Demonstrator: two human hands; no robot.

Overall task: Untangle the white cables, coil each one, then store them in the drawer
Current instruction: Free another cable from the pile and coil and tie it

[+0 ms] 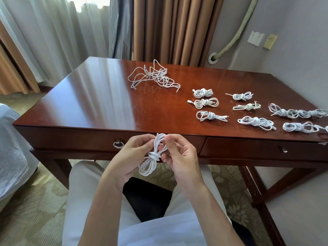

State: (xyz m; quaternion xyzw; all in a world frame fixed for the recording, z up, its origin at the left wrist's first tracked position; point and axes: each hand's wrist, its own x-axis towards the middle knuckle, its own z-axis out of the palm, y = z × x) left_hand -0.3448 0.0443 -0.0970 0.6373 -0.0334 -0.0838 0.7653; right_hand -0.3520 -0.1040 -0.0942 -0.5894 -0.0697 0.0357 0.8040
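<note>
Gleaming red-brown desk (99, 96) before tan curtains (170, 27), patterned carpet (35, 206) beneath.

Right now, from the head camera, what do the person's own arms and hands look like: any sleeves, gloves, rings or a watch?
Both forearms are bare to the bottom edge of the view, so no sleeves show. The left hand and the right hand wear no gloves, and no rings, watch or wristband show on the sides facing the camera. The fingernails look short and unpainted. A white top and light trousers show below.

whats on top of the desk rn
A loose tangle of white cables at the back and finished coiled bundles on the right of the desk. Drawers are closed, so their insides are hidden.
</note>
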